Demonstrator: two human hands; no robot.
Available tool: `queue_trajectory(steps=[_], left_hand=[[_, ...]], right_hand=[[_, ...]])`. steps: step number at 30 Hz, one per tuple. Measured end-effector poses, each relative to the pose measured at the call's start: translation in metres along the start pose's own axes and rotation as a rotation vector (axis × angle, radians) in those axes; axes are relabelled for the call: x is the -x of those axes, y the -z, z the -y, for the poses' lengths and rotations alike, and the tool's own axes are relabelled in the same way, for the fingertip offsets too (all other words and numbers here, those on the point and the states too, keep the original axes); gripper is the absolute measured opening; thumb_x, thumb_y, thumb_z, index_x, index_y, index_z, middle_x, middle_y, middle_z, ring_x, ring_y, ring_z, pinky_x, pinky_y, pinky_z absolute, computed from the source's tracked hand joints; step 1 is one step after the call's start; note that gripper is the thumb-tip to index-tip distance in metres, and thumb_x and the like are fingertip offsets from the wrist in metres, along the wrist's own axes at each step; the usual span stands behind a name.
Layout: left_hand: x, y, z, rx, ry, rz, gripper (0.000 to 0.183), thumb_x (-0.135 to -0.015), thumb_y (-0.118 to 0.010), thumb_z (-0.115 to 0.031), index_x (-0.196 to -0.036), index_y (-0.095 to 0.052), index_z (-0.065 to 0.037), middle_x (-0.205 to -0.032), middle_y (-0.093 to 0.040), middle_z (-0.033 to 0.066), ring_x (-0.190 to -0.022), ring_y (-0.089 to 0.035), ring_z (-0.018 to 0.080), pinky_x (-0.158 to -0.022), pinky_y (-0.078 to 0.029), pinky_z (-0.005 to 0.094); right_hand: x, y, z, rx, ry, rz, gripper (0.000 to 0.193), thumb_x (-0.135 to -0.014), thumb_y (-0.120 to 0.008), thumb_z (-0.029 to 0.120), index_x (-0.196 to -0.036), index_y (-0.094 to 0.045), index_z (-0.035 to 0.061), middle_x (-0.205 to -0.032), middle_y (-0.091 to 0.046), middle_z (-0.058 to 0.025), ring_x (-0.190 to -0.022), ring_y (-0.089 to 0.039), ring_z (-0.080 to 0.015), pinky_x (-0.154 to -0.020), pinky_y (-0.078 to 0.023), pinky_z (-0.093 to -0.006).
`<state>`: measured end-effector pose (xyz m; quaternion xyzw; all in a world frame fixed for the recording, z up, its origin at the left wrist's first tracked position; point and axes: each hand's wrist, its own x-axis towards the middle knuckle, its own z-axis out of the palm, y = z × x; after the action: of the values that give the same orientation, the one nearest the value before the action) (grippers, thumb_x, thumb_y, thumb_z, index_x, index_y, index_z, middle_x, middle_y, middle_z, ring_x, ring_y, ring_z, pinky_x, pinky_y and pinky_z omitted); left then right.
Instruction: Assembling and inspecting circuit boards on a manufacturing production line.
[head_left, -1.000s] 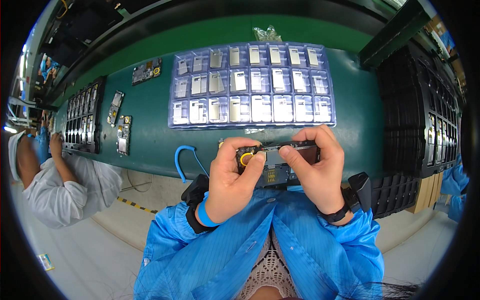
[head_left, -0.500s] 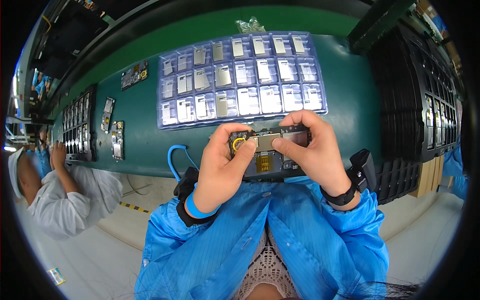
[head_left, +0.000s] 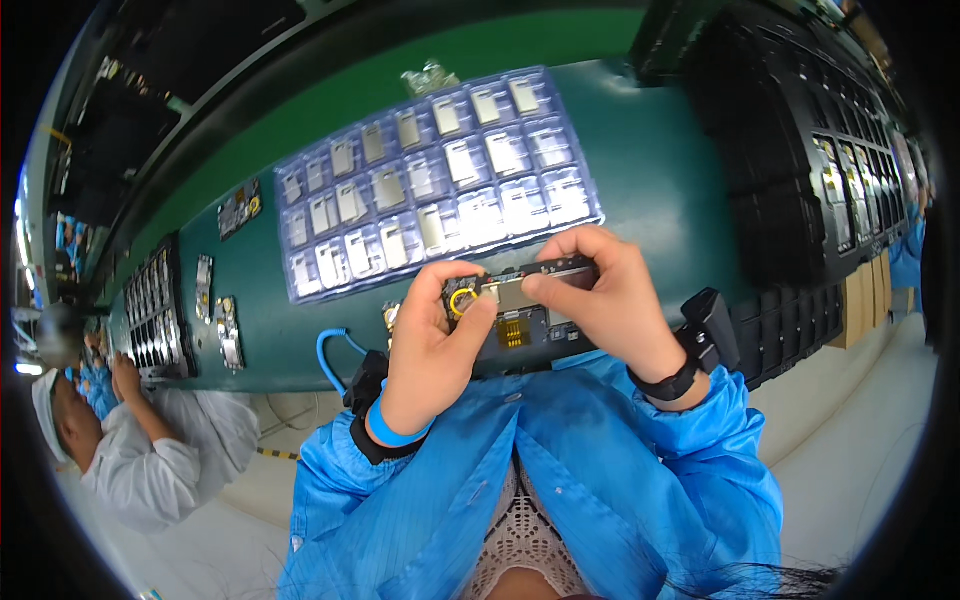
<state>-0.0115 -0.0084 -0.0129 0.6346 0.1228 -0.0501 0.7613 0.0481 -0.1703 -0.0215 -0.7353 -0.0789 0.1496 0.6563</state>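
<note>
Both hands hold a dark circuit board (head_left: 540, 322) level above the near edge of the bench. My left hand (head_left: 432, 335) is closed on its left end, the thumb beside a yellow ring on the board. On the right end, my right hand (head_left: 600, 295) is closed too, with its thumb pressed on a flat silver shield cover (head_left: 513, 294) on the board's upper part. A gold-coloured patch shows below the cover. Just beyond my hands lies a clear plastic tray (head_left: 437, 252) with silver shield covers in its compartments.
Several loose boards (head_left: 229, 332) lie on the green bench (head_left: 655, 190) at left, near a black tray (head_left: 178, 310). Stacked black trays (head_left: 770, 180) stand at right. A blue cord (head_left: 322, 350) hangs near my left wrist. At far left sits a person in white (head_left: 165, 440).
The whole view has turned, so the clear tray now looks slanted and farther left. Both hands keep hold of the board; my right thumb still presses on the cover.
</note>
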Motion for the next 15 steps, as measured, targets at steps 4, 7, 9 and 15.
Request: queue_trajectory(steps=[4,7,9,15], left_hand=[[-0.008,-0.007,0.013,-0.154,-0.09,0.029,0.017,-0.086,-0.051,-0.004,-0.102,-0.045,-0.001,-0.089,-0.056,0.006,-0.077,-0.052,0.0081,-0.067,-0.044,0.0213],[-0.005,-0.013,0.014,-0.133,-0.15,0.024,0.017,-0.087,-0.048,-0.003,-0.103,-0.044,-0.001,-0.086,-0.055,0.0058,-0.074,-0.051,0.0078,-0.064,-0.043,0.0216],[-0.007,-0.02,0.009,-0.11,-0.12,0.112,0.025,-0.088,-0.046,-0.006,-0.112,-0.039,-0.002,-0.091,-0.055,0.0094,-0.077,-0.053,0.0104,-0.066,-0.044,0.0233],[-0.009,0.009,-0.007,-0.048,-0.201,-0.027,0.048,-0.089,-0.049,-0.023,-0.127,-0.028,-0.004,-0.118,-0.046,0.0209,-0.092,-0.058,0.0241,-0.077,-0.05,0.0331]], right_hand=[[0.016,0.003,0.0,0.081,0.197,-0.203,0.018,-0.07,-0.069,0.01,-0.081,-0.058,0.0002,-0.081,-0.053,-0.0099,-0.07,-0.059,-0.0178,-0.058,-0.05,-0.0273],[0.022,0.013,0.004,0.209,0.238,-0.169,0.017,-0.07,-0.068,0.009,-0.079,-0.057,-0.0002,-0.08,-0.051,-0.0132,-0.073,-0.057,-0.0254,-0.059,-0.05,-0.0293],[0.025,0.032,0.011,0.175,0.258,-0.16,0.017,-0.071,-0.07,0.01,-0.081,-0.059,0.0022,-0.082,-0.051,-0.0069,-0.079,-0.055,-0.0151,-0.063,-0.048,-0.025],[0.021,0.19,0.066,0.112,0.391,-0.768,0.014,-0.071,-0.068,0.012,-0.077,-0.06,0.0029,-0.077,-0.057,-0.0024,-0.069,-0.055,-0.0107,-0.061,-0.045,-0.0241]])
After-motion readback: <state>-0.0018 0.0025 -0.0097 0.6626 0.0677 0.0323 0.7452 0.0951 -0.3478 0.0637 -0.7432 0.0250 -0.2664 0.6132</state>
